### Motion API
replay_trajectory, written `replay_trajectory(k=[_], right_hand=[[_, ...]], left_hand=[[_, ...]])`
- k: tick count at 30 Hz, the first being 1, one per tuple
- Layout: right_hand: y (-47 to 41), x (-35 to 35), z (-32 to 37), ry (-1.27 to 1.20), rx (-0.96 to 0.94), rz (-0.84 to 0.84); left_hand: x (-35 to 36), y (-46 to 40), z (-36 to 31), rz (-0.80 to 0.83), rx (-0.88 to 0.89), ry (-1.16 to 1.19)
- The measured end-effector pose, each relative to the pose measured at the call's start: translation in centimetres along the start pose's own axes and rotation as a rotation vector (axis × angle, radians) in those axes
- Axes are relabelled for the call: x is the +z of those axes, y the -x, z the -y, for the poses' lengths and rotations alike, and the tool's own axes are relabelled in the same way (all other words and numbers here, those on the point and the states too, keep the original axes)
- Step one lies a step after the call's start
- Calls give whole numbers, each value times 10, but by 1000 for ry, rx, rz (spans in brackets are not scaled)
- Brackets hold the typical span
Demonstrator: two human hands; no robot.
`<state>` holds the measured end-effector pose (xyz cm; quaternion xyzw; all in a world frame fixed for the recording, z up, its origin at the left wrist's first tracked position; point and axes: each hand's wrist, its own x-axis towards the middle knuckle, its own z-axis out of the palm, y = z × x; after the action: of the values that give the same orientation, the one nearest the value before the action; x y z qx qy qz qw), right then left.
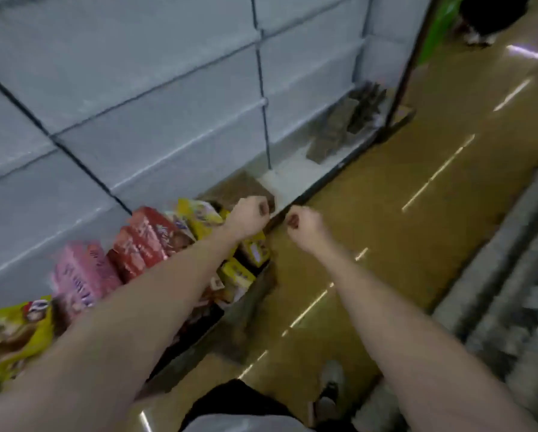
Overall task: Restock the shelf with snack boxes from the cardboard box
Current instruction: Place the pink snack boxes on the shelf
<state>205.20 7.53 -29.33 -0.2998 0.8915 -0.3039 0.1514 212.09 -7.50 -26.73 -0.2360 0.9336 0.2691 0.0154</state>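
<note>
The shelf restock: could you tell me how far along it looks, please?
Done: pink boxes, red boxes and yellow boxes stand on the bottom shelf. In hand: nothing; left hand and right hand are fists. Left: the upper shelves are bare.

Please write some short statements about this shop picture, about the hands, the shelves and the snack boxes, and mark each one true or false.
1. Both hands are curled into fists and hold nothing. True: left hand, right hand.
2. The upper shelves are full of boxes. False: they are bare.
3. Pink boxes stand beside red boxes at the lower left. True.
4. The right hand holds a yellow box. False: the yellow boxes lie untouched near the left forearm.
5. The floor is shiny and reflects lights. True.
</note>
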Motion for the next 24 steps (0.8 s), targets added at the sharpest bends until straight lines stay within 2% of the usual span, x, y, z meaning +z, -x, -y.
replay_trajectory(k=[8,14,18,24], right_hand=[[-55,35,93,12,-516,306],[-63,71,177,77,-786,493],[-71,92,236,90,-934,539],[-70,137,298,209,-1170,675]], left_hand=[[-75,51,57,-318,-430,32],[-108,107,100,-486,-666,115],[-125,134,129,-598,-821,39],[-124,161,168,-794,-996,143]])
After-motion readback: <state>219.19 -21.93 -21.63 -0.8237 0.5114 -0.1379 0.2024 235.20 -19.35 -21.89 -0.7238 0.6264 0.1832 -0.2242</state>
